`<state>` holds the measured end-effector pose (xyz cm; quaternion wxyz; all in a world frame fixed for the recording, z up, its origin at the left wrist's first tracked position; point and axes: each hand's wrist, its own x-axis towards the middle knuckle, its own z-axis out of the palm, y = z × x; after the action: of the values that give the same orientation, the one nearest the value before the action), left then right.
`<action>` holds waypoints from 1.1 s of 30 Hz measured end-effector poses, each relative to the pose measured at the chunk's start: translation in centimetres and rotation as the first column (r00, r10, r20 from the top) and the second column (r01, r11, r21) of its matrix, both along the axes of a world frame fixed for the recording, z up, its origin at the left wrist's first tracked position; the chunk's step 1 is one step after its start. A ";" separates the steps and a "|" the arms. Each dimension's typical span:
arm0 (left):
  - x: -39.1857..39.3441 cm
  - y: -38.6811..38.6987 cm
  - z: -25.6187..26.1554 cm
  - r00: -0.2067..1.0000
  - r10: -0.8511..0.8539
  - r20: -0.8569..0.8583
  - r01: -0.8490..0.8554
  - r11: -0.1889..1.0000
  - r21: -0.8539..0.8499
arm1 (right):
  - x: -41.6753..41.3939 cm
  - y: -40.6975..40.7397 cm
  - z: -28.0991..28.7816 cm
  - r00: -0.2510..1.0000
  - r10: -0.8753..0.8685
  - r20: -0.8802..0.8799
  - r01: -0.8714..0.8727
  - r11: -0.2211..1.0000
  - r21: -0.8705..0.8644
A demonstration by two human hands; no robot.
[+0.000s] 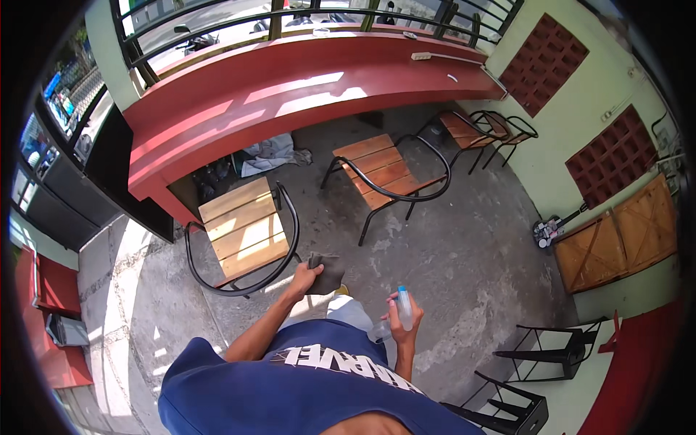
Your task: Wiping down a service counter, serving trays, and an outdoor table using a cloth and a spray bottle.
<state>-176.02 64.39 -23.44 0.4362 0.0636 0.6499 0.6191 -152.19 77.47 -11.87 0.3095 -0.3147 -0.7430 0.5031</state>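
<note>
My left hand (307,278) grips a folded dark grey cloth (328,274), the thumb lying on top of it. In my right hand (406,322) is a clear spray bottle with a blue-tipped nozzle (402,304); its body hangs back toward my shirt. Just ahead of the cloth stands a chair with a pale wood-slat seat (244,225) and a curved black metal frame, sunlight falling across its slats. Farther off, to the right, is a second chair with reddish-brown slats (378,168). Neither hand touches a chair.
A red counter (261,92) runs along the railing. Crumpled grey-white fabric (274,155) lies beneath it. More chairs (473,130) stand by the far right wall. Wooden panels (620,239) lean at the right, and black stools (560,353) are at the lower right. The floor (462,261) is worn concrete.
</note>
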 end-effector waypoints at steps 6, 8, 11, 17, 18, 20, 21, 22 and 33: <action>-10.9 2.1 3.5 0.889 0.440 -0.129 -0.449 0.892 -0.055 | -5.9 13.4 1.5 0.989 0.101 0.110 -0.112 0.990 0.091; -12.8 3.0 3.4 0.837 0.523 -0.162 -0.537 0.842 -0.051 | -9.0 17.1 1.9 0.974 0.147 0.170 -0.175 0.971 0.163; -14.6 4.6 2.6 0.763 0.627 -0.155 -0.639 0.769 -0.035 | -15.5 21.2 1.8 0.964 0.234 0.126 -0.256 0.943 0.212; -16.9 7.1 -0.2 0.612 0.791 -0.001 -0.789 0.610 -0.067 | -28.5 26.5 0.7 0.901 0.427 0.084 -0.435 0.881 0.186; -18.0 7.6 -0.6 0.580 0.814 0.035 -0.813 0.581 -0.045 | -31.0 26.7 0.7 0.899 0.431 0.074 -0.438 0.888 0.142; -20.8 7.3 -3.3 0.521 0.853 0.029 -0.853 0.521 -0.022 | -35.1 27.0 1.3 0.873 0.485 0.059 -0.488 0.865 0.119; -21.8 8.2 -3.3 0.475 0.879 0.032 -0.880 0.475 -0.009 | -37.1 27.3 1.8 0.868 0.491 0.071 -0.496 0.859 0.126; -24.8 8.7 -3.3 0.452 0.887 0.098 -0.888 0.457 -0.041 | -39.6 27.3 2.4 0.864 0.503 -0.001 -0.502 0.862 0.070; -37.5 13.5 5.4 0.449 0.872 -0.197 -0.891 0.454 -0.017 | -59.8 31.3 1.4 0.703 0.708 -0.070 -0.658 0.684 0.314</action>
<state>-213.49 77.88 -18.05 0.0007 -0.2593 0.6561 0.7088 -211.96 108.72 -10.49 0.2054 0.0789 -0.8346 0.5050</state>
